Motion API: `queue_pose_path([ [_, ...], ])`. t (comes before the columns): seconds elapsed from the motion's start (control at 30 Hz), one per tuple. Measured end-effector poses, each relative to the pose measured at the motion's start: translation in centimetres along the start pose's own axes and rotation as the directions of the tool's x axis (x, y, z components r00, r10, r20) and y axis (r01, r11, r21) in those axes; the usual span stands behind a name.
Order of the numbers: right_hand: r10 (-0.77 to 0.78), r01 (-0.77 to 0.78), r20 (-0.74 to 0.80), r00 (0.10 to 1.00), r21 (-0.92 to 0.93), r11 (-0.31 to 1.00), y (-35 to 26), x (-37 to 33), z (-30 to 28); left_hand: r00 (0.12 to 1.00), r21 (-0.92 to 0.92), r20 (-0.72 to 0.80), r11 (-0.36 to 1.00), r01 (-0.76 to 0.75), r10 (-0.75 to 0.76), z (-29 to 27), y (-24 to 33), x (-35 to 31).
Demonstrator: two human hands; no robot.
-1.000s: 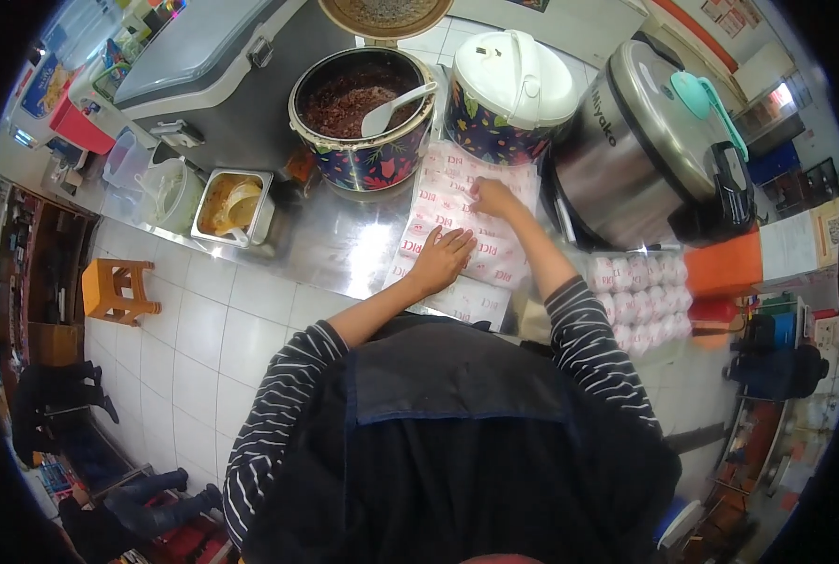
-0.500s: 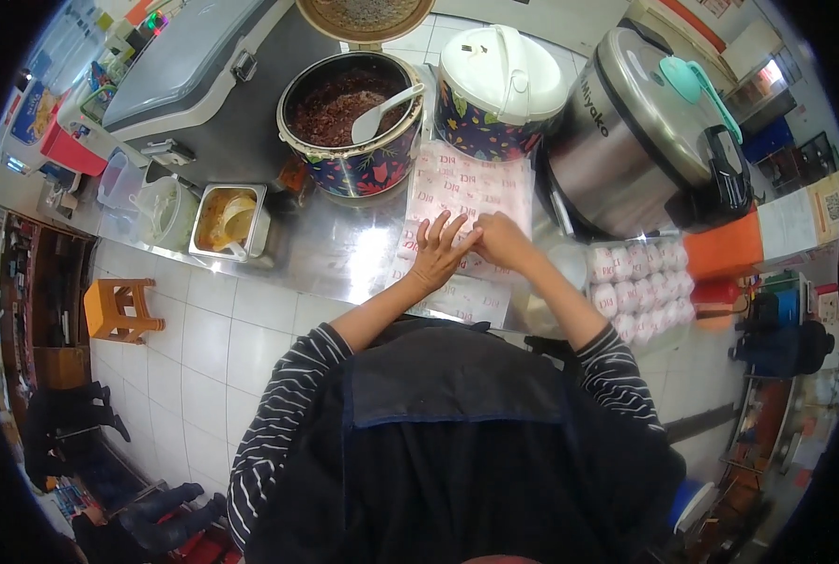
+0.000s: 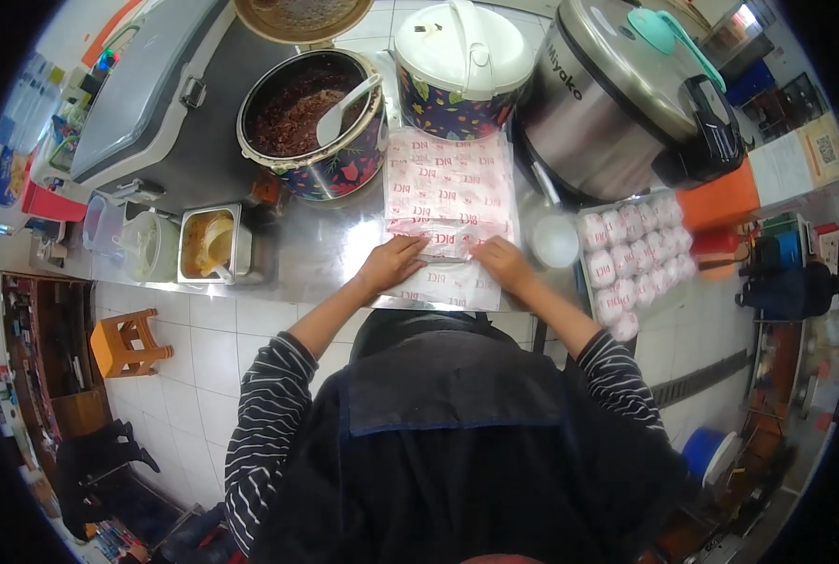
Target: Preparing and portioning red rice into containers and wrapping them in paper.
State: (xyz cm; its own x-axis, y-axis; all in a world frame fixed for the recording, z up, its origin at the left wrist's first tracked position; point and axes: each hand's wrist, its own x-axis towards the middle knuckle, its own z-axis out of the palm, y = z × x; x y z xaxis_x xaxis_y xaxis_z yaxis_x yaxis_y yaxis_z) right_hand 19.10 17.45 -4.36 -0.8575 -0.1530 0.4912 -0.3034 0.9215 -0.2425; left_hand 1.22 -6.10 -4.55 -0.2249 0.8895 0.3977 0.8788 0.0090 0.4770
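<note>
Pressing down on a printed paper wrapper sheet (image 3: 449, 193) laid on the steel counter (image 3: 325, 246) before the pots, we have our left hand (image 3: 391, 263) and right hand (image 3: 504, 258) flat, fingers spread, gripping nothing. We judge it light, limp, tearable; best lifted by its near corners.

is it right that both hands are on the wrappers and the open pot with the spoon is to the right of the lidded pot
Not quite. The head view shows the open pot with the spoon to the left of the lidded pot, not the right. The rest holds: the left hand and right hand both rest on the wrappers.
</note>
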Motion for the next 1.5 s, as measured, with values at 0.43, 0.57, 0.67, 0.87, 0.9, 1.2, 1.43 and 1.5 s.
queue_pose_path([
  [0.43, 0.515, -0.734, 0.544, 0.662, 0.329, 0.595, 5.0, 5.6, 0.0, 0.780, -0.199, 0.390, 0.783, 0.590, -0.489, -0.4, -3.4, 7.4],
  [0.57, 0.574, -0.668, 0.583, 0.575, -0.070, 0.741, 4.0, 9.1, -0.2, 0.518, 0.426, 0.524, 0.735, 0.528, -0.676, 1.0, -4.9, 11.4],
  [0.67, 0.423, -0.430, 0.554, 0.717, -0.127, 0.894, 4.9, 7.6, 0.6, 0.704, 0.490, 0.511, 0.840, 0.233, -0.493, 1.0, -3.1, 11.7],
  [0.87, 0.425, -0.519, 0.439, 0.791, 0.115, 0.847, 2.9, 5.5, 0.3, 0.906, 0.087, 0.313, 0.959, 0.270, -0.284, 0.6, -1.9, 6.2],
  [0.9, 0.448, -0.505, 0.291, 0.845, 0.158, 0.849, 2.4, 4.7, 0.4, 0.966, 0.072, 0.188, 0.983, 0.166, -0.177, 0.8, -1.7, 5.0],
  [1.2, 0.170, -0.168, -0.119, 0.978, 0.024, 0.985, -1.4, 3.7, 1.7, 0.992, 0.200, -0.122, 0.980, 0.000, 0.025, 2.0, -0.8, 1.6],
  [1.43, 0.785, -0.761, 0.213, 0.582, 0.483, 0.432, -2.1, 4.7, 0.2, 0.807, -0.567, -0.255, 0.758, 0.321, -0.533, 5.7, 1.1, 2.6],
  [1.5, 0.794, -0.685, 0.097, 0.600, 0.575, 0.447, -0.5, 3.1, 1.2, 0.688, -0.568, -0.398, 0.752, 0.335, -0.607, 2.5, 4.2, 4.1],
])
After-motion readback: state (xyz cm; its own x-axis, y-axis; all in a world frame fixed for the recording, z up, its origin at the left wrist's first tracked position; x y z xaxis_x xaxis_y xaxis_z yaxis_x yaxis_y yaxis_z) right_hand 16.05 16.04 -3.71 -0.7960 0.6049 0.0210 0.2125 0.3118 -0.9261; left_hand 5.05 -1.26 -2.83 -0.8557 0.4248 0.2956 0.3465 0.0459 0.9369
